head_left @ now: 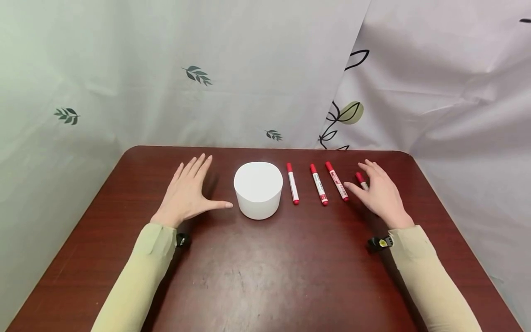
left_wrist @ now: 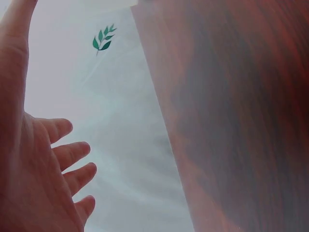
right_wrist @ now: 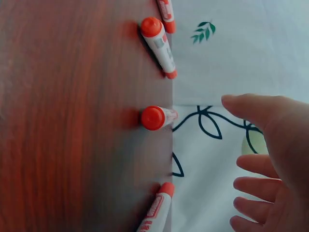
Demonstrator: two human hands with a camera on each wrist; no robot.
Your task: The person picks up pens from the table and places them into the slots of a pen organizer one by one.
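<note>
My left hand (head_left: pixel 184 193) hovers above the table to the left of a white rounded container (head_left: pixel 258 207). Its fingers are spread, its thumb points toward the container's side without gripping it, and nothing is held. Right of the container lie several white markers with red ends: a first marker (head_left: pixel 292 185), a second marker (head_left: pixel 319 185) and a third marker (head_left: pixel 337 182). A farther marker (head_left: pixel 360 177) is partly hidden behind my right hand (head_left: pixel 383 196). That hand holds nothing; in the right wrist view its fingers (right_wrist: pixel 258 188) are extended, apart from the markers.
The dark red-brown wooden table (head_left: pixel 265 276) has rounded far corners. Behind and beside it hangs a pale curtain (head_left: pixel 249 92) with leaf prints. A black wrist strap (head_left: pixel 379 243) sits at the right cuff, another black strap (head_left: pixel 182 240) at the left.
</note>
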